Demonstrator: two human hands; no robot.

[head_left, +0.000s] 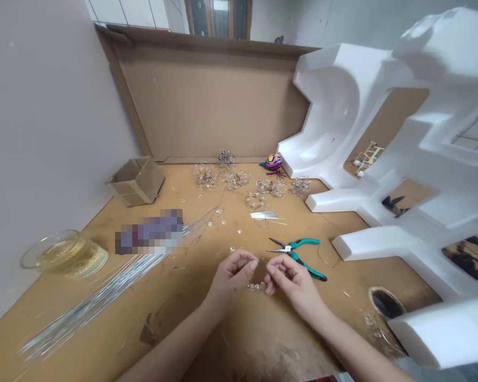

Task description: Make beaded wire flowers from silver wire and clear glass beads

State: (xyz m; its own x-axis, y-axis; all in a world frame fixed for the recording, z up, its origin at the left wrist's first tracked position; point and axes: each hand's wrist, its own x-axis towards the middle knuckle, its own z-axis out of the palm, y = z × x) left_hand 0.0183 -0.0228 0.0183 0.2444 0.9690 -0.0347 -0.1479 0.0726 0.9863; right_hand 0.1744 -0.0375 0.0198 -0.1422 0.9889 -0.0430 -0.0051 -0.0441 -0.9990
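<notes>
My left hand [234, 275] and my right hand [290, 280] face each other at the near middle of the table, thumb and fingers pinched on both. Between them hangs a short string of clear beads [257, 286], its thread or wire too thin to make out. Just beyond my right hand lie long-nose pliers with teal handles [307, 242], their jaws slightly apart. Several loose clear beads [239, 231] are scattered past my left hand. Farther back sit several bead-and-wire pieces [236, 181] and a small bundle of short silver wires [263, 215].
Long silver wires [91, 305] stretch across the left side, near a glass of yellowish liquid [74, 257]. A small cardboard box [137, 183] stands behind them. White foam packing [366, 241] borders the right side, beside a dark round hole or dish [386, 303]. A cardboard panel [219, 101] rises at the back.
</notes>
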